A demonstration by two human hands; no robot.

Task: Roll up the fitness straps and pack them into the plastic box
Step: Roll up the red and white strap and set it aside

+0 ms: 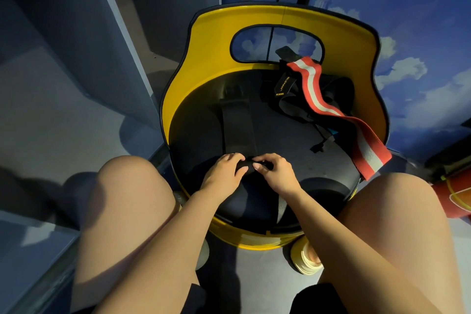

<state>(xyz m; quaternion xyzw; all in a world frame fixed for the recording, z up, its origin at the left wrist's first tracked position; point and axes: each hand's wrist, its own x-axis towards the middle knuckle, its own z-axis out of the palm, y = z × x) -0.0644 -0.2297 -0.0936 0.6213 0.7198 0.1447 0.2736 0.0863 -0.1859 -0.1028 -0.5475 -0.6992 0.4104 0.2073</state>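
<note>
both knees frame my hands over yellow chair [204,41]. left hand [224,173] and right hand [276,173] curl fingers onto rolled end of black strap [238,125], which runs flat up the dark seat. red-white strap [331,109] drapes over right rim beside tangled black straps [288,89].
</note>
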